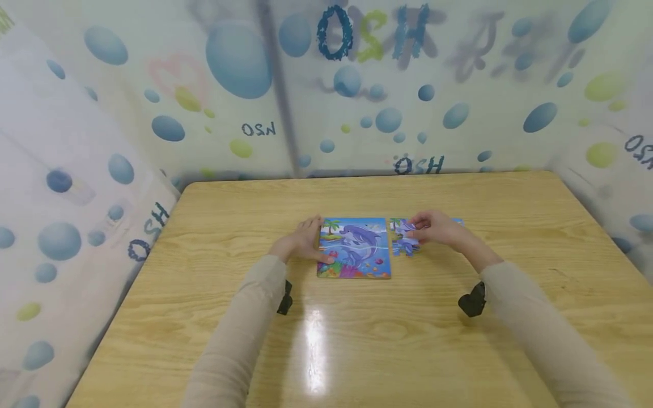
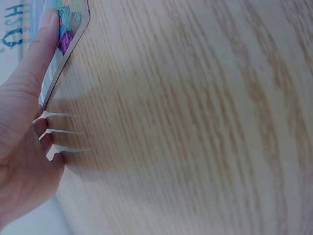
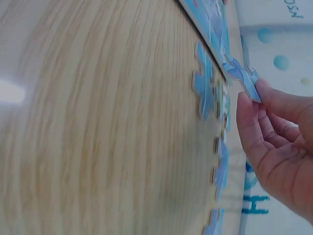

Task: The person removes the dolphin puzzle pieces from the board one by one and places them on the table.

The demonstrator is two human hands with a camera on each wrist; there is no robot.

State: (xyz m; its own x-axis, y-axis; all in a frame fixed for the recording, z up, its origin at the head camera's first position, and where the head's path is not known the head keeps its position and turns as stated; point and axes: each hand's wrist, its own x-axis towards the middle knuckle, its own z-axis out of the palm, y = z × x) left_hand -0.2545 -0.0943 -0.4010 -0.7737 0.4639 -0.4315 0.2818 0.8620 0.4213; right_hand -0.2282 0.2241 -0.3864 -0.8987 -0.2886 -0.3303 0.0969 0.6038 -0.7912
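Observation:
A square puzzle board (image 1: 357, 246) with a dolphin picture lies flat on the wooden table. My left hand (image 1: 306, 241) rests at its left side, the straight thumb (image 2: 35, 58) lying over the picture and the other fingers along the edge. To the right of the board, my right hand (image 1: 436, 228) pinches a blue-purple puzzle piece (image 3: 243, 78) between thumb and fingertips, raised above the table. Beneath and beside that hand lie several joined puzzle pieces (image 1: 403, 246), showing a palm tree and part of a dolphin.
More loose pieces (image 3: 221, 169) lie on the table past the joined ones, partly hidden by my right hand in the head view. The table (image 1: 388, 340) meets a patterned curtain (image 1: 357, 113) along its back edge. Both wrists wear dark camera mounts (image 1: 473, 300).

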